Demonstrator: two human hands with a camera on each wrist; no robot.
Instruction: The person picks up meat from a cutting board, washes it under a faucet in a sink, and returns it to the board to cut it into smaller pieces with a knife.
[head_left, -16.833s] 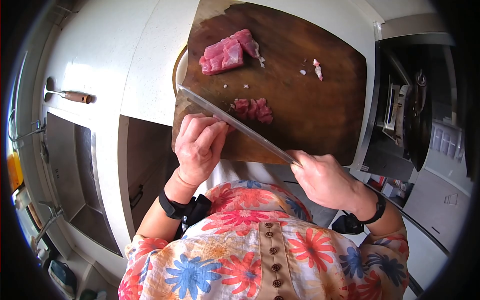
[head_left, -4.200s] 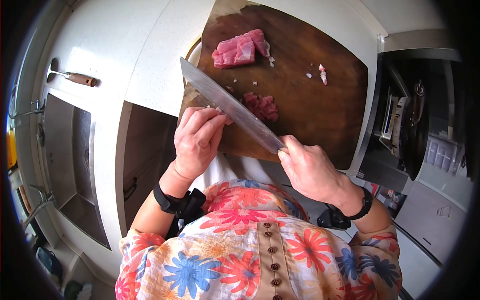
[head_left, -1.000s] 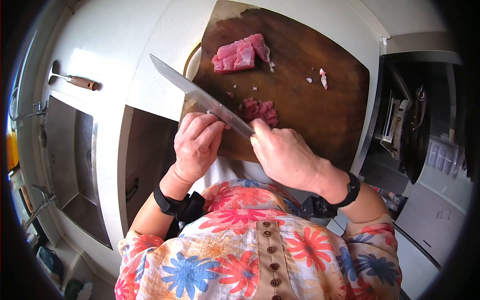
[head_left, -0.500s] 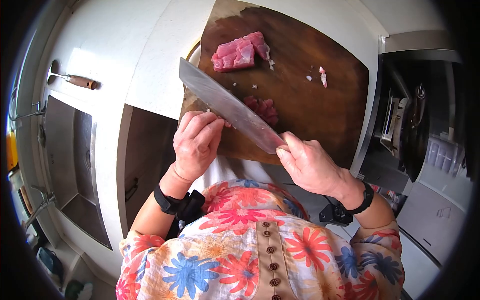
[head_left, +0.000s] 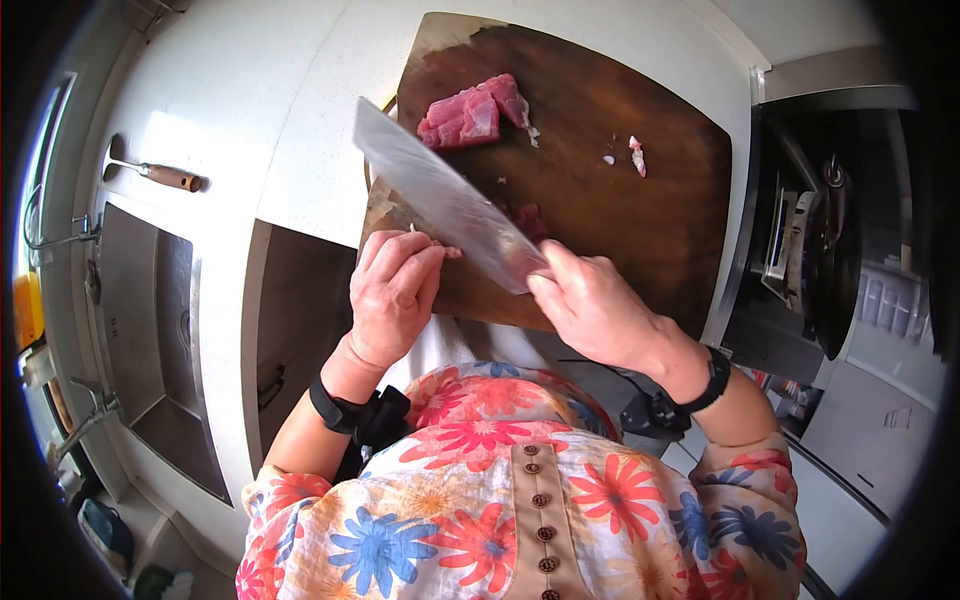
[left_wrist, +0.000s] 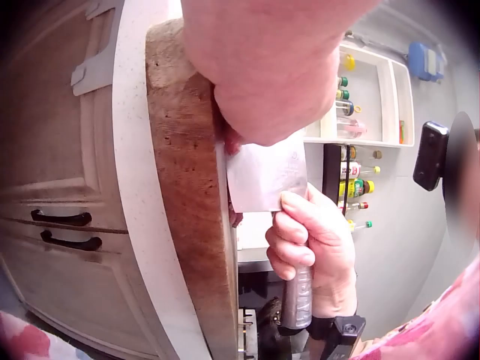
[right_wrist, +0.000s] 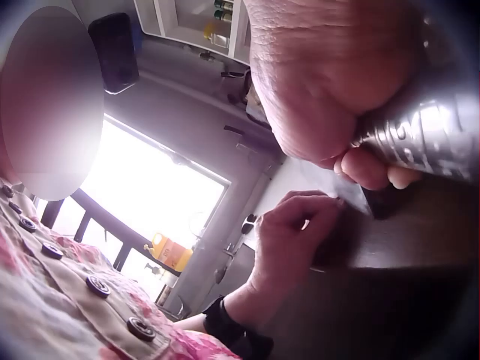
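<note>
My right hand [head_left: 605, 305] grips a cleaver [head_left: 425, 180] by its ridged metal handle [left_wrist: 298, 296]. The blade slants up and leftward over the wooden cutting board [head_left: 640, 230], its broad face showing in the head view. At the board's near left part, my left hand [head_left: 392, 295] holds a small strip of meat [head_left: 450, 252] under curled fingertips, close beside the blade. Mostly hidden behind the cleaver are cut meat pieces [head_left: 532, 222]. A larger chunk of raw meat [head_left: 460, 118] lies at the far side, with whitish trimmings [head_left: 637, 157] to its right.
On the white counter [head_left: 300, 140] to the left lies a wooden-handled spatula [head_left: 170, 177]. A steel sink [head_left: 180, 440] is set in at the left. The dark stove [head_left: 790, 130] stands right of the board.
Since the earliest frame, the pile of cut meat has grown. Over the last second the cleaver swung from far left to a steeper slant, broad face showing; the left hand barely moved.
</note>
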